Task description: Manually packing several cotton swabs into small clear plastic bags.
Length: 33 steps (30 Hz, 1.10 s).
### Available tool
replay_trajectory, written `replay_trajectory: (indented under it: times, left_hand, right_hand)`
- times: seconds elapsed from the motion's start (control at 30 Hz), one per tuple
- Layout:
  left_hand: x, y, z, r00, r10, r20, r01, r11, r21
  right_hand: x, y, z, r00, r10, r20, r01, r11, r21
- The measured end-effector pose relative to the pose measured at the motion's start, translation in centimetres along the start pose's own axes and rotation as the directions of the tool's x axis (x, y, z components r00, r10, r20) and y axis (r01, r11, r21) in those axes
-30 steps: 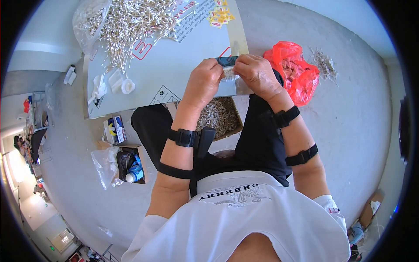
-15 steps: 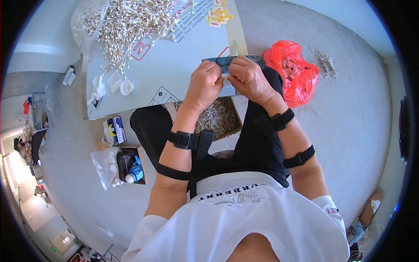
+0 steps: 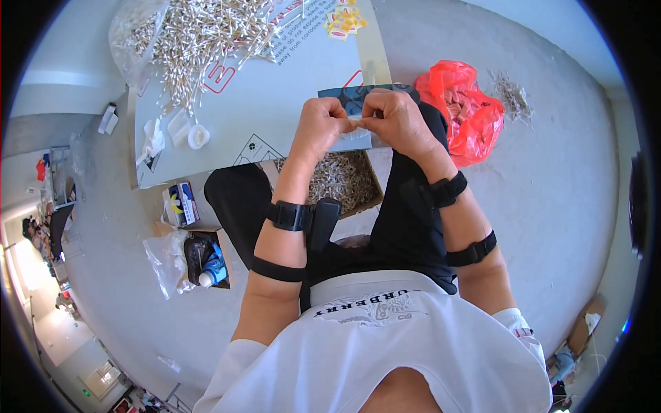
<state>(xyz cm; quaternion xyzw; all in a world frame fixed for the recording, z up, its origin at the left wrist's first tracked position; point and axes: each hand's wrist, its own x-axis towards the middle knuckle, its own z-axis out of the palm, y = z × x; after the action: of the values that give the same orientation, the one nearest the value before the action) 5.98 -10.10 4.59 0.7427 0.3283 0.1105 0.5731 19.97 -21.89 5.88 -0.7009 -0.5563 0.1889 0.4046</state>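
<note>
My left hand [image 3: 323, 124] and my right hand [image 3: 398, 120] meet at the table's near right edge, fingertips almost touching. Both are pinched on a small clear plastic bag [image 3: 354, 135], whose lower part hangs below my fingers; whether anything is in it I cannot make out. Beneath and behind my hands lies a dark bluish sheet [image 3: 353, 100]. Cotton swabs [image 3: 200, 45] form a large loose heap at the table's far left, partly beside a clear bag [image 3: 131, 34]. Small yellow-and-white packets [image 3: 346, 20] are scattered at the far edge.
A cardboard box of swabs [image 3: 344, 182] stands between my knees, under the table edge [image 3: 206, 172]. To the right, a red plastic bag [image 3: 475, 131] sits beside a loose pile of sticks [image 3: 513, 100]. A round white container [image 3: 198, 137] stands on the table; an open box [image 3: 224, 258] is at left.
My left hand has rolled so its thumb and fingers show more. Both hands' fingertips have come closer together on the clear plastic bag, and more of the bag shows below them.
</note>
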Motion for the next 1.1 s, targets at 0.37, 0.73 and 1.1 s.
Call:
replay_trajectory:
  times: [0.37, 0.73, 1.1]
  left_hand:
    - [0.1, 0.2, 0.2, 0.997, 0.081, -0.012, -0.079, 0.993, 0.082]
    - [-1.6, -0.4, 0.7, 0.843, 0.533, -0.075, -0.491, 0.819, 0.298]
    - [-1.6, -0.5, 0.3, 0.839, 0.524, -0.149, -0.492, 0.846, 0.203]
  right_hand:
    - [-0.1, 0.8, 0.5, 0.997, -0.065, 0.033, 0.068, 0.994, -0.090]
    - [-0.7, 0.3, 0.2, 0.974, -0.225, -0.006, 0.224, 0.969, -0.106]
    - [-0.7, 1.0, -0.2, 0.986, -0.165, 0.009, 0.163, 0.980, 0.111]
